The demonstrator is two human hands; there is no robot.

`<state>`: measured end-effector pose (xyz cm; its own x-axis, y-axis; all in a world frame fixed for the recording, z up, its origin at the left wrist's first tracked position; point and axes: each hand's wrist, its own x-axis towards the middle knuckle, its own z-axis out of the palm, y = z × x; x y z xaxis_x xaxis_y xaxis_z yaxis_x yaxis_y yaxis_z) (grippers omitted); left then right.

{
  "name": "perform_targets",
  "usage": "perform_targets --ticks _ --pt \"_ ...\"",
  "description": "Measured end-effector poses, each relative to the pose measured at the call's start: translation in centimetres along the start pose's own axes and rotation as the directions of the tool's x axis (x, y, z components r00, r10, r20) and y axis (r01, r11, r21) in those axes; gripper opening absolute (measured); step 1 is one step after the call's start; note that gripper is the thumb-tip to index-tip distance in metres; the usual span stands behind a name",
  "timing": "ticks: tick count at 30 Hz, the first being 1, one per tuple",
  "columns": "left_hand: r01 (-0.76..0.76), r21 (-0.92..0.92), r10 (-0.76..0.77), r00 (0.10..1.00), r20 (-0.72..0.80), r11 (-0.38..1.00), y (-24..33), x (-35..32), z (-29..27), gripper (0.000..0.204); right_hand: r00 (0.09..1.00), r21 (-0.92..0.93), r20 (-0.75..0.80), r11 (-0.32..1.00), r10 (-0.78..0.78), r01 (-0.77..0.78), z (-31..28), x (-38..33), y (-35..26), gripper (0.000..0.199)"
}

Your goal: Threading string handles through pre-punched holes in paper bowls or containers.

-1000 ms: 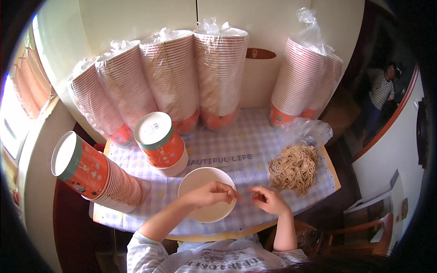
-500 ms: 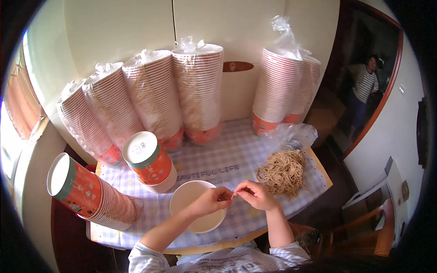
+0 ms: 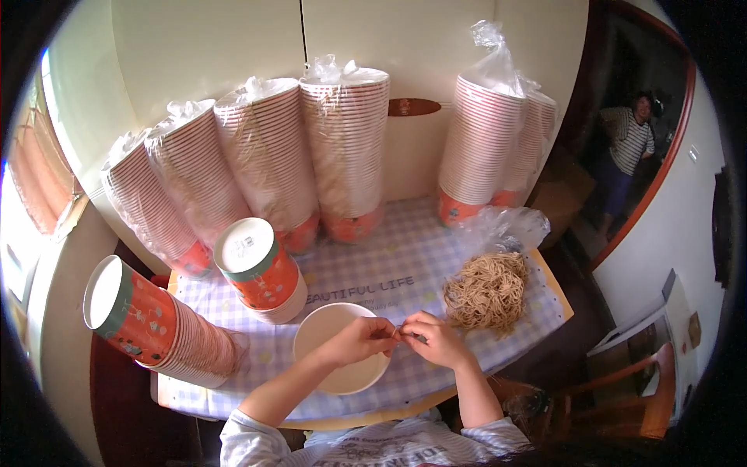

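My left hand (image 3: 366,338) is over the right part of a white paper bucket (image 3: 317,327), its fingers pinched together. Just to its right, my right hand (image 3: 433,339) is pinched too, and the fingertips of both meet. Something thin and small seems to be between them, but it is too small to make out. To the right of my hands lies a tangled heap of tan strings (image 3: 486,292), a clear plastic bag (image 3: 506,227) behind it. An upside-down orange paper bucket stack (image 3: 264,276) stands behind and left of the white bucket.
A longer stack of orange buckets (image 3: 148,323) leans at the left edge of the checked tablecloth (image 3: 366,268). Several tall bagged bucket stacks (image 3: 346,148) line the back. A wooden chair (image 3: 657,389) is at the right, and a person (image 3: 626,144) stands in the doorway.
My hands have drawn closer together, and the fingers of my right hand are now more curled in. The whole view has shifted slightly.
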<state>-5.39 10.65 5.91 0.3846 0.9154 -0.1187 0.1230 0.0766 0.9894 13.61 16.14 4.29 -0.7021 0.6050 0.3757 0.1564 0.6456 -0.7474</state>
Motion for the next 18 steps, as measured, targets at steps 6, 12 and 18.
perform_targets --ticks 6,12,18 --pt "0.012 0.009 -0.011 0.996 -0.093 1.000 -0.5 -0.3 -0.3 0.010 0.981 -0.088 -0.183 0.995 -0.071 0.055 0.8 -0.5 -0.5 0.011" --pt "0.049 -0.089 -0.057 0.994 -0.092 0.995 -1.3 -0.2 -1.0 0.008 0.988 -0.163 -0.125 0.984 -0.096 0.075 1.0 -1.8 -3.0 0.012" --pt "0.013 0.135 0.005 0.992 -0.128 0.991 -1.3 -1.0 -1.3 0.009 0.982 -0.223 -0.009 0.958 -0.188 0.181 2.7 -1.5 -3.4 0.012"
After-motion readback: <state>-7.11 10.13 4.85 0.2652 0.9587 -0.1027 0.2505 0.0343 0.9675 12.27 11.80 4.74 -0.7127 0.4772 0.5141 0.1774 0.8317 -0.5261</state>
